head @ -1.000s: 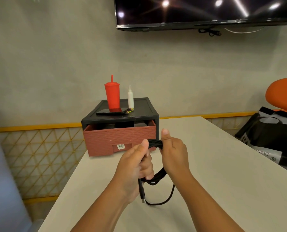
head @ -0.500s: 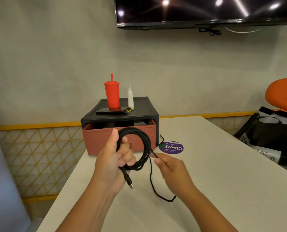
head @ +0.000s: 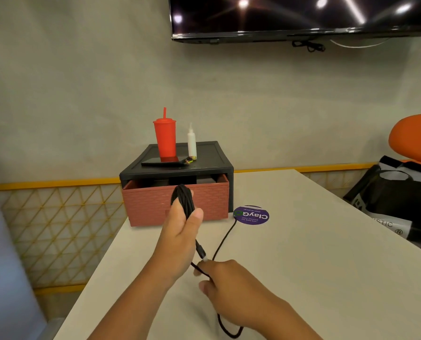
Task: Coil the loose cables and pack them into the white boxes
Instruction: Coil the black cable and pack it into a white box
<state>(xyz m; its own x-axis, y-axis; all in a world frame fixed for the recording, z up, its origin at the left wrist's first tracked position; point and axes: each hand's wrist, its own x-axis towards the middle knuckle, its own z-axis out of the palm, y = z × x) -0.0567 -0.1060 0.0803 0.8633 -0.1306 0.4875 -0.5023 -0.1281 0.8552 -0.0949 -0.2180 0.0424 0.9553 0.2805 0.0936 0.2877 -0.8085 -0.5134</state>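
Observation:
My left hand [head: 180, 231] grips a coil of black cable [head: 183, 198], held upright above the white table [head: 302, 266]. A plug end hangs from the coil just below that hand. My right hand [head: 224, 280] is lower and nearer, pinching the loose tail of the same cable. The tail runs from the far purple disc across the table, through my right fingers, and loops below my wrist near the front edge. No white box is in view.
A black case with a half-open brown drawer [head: 177, 204] stands at the table's far left, carrying a red cup [head: 165, 138], a white bottle [head: 191, 143] and a phone. A purple disc [head: 251, 215] lies beside it. A black bag [head: 400, 200] sits at the right.
My left hand turned the coil from face-on to edge-on and raised it slightly. My right hand slid down the loose tail, toward me.

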